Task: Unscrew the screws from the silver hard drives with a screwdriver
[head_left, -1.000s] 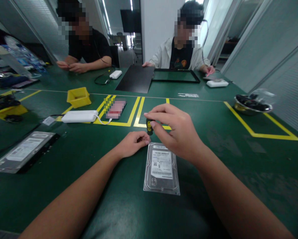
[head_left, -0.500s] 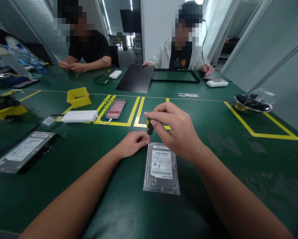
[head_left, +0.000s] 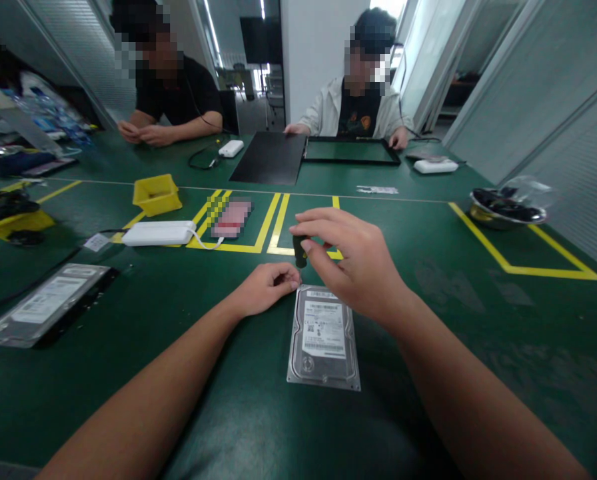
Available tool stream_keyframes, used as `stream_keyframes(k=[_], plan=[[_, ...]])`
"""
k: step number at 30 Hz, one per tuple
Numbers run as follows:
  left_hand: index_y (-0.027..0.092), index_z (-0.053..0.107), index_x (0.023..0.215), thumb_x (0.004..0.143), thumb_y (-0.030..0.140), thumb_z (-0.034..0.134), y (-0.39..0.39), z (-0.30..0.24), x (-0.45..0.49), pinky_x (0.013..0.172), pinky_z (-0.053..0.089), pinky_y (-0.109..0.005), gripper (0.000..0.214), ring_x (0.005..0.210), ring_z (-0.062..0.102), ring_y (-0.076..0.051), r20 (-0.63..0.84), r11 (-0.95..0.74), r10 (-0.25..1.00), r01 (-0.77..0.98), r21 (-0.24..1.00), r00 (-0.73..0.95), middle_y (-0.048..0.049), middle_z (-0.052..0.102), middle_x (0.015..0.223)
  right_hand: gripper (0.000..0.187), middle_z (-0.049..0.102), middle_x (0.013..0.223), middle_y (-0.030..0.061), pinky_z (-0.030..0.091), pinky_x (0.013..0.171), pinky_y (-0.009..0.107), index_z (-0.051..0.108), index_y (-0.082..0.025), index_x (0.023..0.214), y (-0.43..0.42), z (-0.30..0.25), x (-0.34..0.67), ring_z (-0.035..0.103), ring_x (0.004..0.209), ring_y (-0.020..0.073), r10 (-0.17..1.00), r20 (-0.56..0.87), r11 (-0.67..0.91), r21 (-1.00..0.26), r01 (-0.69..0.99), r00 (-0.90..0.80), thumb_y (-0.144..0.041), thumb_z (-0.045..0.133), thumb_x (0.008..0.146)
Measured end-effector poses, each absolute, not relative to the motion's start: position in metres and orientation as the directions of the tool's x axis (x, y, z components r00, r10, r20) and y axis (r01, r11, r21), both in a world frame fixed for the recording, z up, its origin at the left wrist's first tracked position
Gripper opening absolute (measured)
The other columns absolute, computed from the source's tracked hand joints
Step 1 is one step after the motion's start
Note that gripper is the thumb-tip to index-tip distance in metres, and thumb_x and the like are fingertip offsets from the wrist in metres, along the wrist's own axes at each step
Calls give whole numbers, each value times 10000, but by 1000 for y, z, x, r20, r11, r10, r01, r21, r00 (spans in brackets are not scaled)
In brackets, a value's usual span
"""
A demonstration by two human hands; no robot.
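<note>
A silver hard drive [head_left: 323,337] with a white label lies flat on the green table in front of me. My right hand [head_left: 351,263] hovers over the drive's far left corner, fingers pinched round the top of a small black screwdriver handle [head_left: 299,252] that stands upright there. My left hand [head_left: 266,287] rests on the table just left of that corner, fingers curled and pressed together near the screwdriver's tip; whatever they pinch is too small to make out.
A second hard drive [head_left: 43,303] lies at the left. A white power pack [head_left: 158,233], a yellow bin [head_left: 156,194] and yellow floor-tape lines sit beyond. A metal bowl [head_left: 506,210] stands at the right. Two people work across the table by a black panel [head_left: 271,159].
My right fingers have shifted round the screwdriver handle, hiding its yellow marks. The person opposite moved a hand onto the frame. The drive and my left hand stay put.
</note>
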State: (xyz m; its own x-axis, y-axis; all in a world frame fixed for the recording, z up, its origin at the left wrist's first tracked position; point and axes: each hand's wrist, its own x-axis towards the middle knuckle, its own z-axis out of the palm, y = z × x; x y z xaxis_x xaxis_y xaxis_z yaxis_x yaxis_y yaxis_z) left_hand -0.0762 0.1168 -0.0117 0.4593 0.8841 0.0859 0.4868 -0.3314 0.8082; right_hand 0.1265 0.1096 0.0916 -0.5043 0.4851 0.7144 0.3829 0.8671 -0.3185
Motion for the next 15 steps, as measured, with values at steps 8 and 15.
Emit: stream_keyframes(k=[8, 15], plan=[[151, 636, 885, 893, 292, 578, 116, -11, -76, 636, 374, -260, 153, 681, 502, -137, 72, -314, 884, 471, 824, 462, 19, 570, 735, 247, 691, 1154, 90, 498, 959, 355, 695, -145, 1060, 110, 91, 127, 633, 1094, 192, 475, 716, 872, -303, 385, -511, -120, 504, 905], [149, 637, 917, 891, 254, 568, 117, -14, -76, 670, 380, -263, 128, 725, 519, -143, 87, -331, 876, 459, 824, 475, 11, 591, 781, 269, 687, 1148, 111, 502, 943, 368, 700, -109, 1083, 110, 91, 127, 630, 1071, 206, 475, 708, 869, -282, 407, -522, -113, 500, 904]])
